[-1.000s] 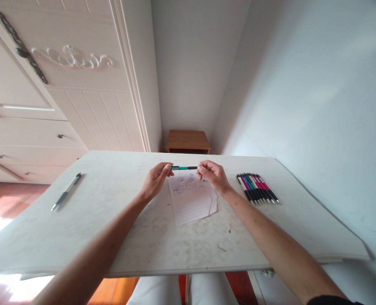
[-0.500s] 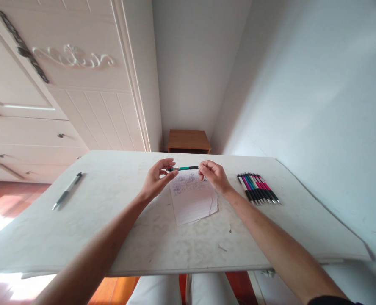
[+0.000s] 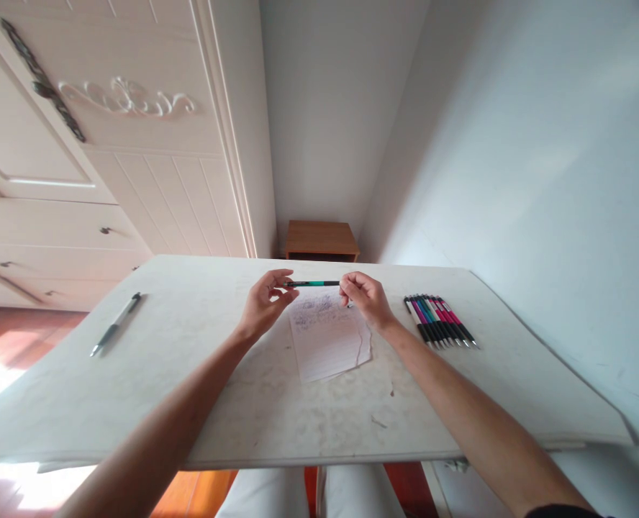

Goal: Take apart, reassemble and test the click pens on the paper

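Observation:
A green pen (image 3: 315, 284) with a black grip is held level above the sheet of paper. My right hand (image 3: 367, 296) is closed, its thumb and fingers pinching the black grip end at the right. My left hand (image 3: 265, 303) is around the other end, thumb and forefinger spread apart, with the pen's dark tip lying between them; whether a finger touches it is hard to see. Beneath both hands lies the lined paper (image 3: 333, 345), scribbled in blue ink along its upper part and torn at its right edge.
To the right, several pens (image 3: 438, 321) in different colours lie side by side on the white table (image 3: 201, 403). A single white and black pen (image 3: 115, 324) lies far left. Behind the table stand a wooden cabinet (image 3: 322, 237) and a white wardrobe (image 3: 179, 194).
The pen has turned, its print now showing, and shifted slightly right and up, becoming more level. Both hands stay almost where they were.

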`<action>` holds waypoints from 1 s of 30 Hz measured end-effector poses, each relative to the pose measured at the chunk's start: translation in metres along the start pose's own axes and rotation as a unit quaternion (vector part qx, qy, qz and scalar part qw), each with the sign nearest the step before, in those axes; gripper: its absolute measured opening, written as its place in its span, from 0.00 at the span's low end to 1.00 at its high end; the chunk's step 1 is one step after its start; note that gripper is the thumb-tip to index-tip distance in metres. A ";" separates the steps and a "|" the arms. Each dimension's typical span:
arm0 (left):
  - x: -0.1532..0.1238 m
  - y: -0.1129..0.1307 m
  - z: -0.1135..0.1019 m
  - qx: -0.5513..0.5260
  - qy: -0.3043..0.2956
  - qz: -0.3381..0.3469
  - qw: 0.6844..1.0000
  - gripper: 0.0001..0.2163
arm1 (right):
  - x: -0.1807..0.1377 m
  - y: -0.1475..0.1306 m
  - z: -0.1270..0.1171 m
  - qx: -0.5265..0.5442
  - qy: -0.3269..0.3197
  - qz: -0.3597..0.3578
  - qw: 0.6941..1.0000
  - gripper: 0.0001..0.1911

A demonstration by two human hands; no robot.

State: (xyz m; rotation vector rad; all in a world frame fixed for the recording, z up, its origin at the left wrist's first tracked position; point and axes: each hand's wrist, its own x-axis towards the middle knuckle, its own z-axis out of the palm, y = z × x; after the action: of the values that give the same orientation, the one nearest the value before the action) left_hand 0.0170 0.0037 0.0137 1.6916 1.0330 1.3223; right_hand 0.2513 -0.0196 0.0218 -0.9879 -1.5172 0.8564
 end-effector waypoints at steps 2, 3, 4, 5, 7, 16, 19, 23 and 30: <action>-0.001 0.000 0.000 -0.013 -0.007 0.002 1.000 0.26 | 0.000 0.000 0.000 -0.001 0.004 -0.001 1.000 0.17; -0.001 -0.001 0.001 -0.015 -0.010 -0.002 1.000 0.25 | 0.000 0.000 0.001 0.000 0.005 -0.002 1.000 0.17; -0.001 -0.001 0.001 -0.014 -0.013 -0.009 1.000 0.24 | 0.000 -0.001 0.001 0.002 0.004 -0.002 1.000 0.17; 0.000 -0.002 0.001 -0.013 -0.016 -0.017 1.000 0.22 | 0.000 -0.001 0.001 0.004 0.004 -0.002 1.000 0.17; 0.000 -0.004 0.002 -0.005 -0.029 -0.028 0.999 0.22 | 0.000 -0.001 0.002 0.004 0.002 -0.003 1.000 0.17; 0.000 -0.003 -0.001 0.023 -0.040 -0.014 0.999 0.16 | -0.001 0.000 0.001 0.003 0.002 -0.007 1.000 0.17; 0.000 -0.003 0.000 0.004 -0.026 0.014 1.000 0.22 | -0.001 -0.001 0.001 0.002 0.002 -0.010 1.000 0.16; 0.001 -0.005 0.001 0.000 -0.011 -0.015 1.000 0.22 | -0.001 0.000 0.002 0.002 0.002 -0.015 1.000 0.15; 0.003 -0.005 0.000 0.026 -0.065 -0.034 0.997 0.20 | -0.001 0.003 0.000 -0.004 -0.003 -0.029 1.000 0.14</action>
State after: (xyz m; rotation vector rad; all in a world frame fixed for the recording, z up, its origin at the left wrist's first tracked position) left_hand 0.0164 0.0080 0.0101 1.7412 1.0470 1.1359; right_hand 0.2514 -0.0197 0.0185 -0.9419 -1.5489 0.8136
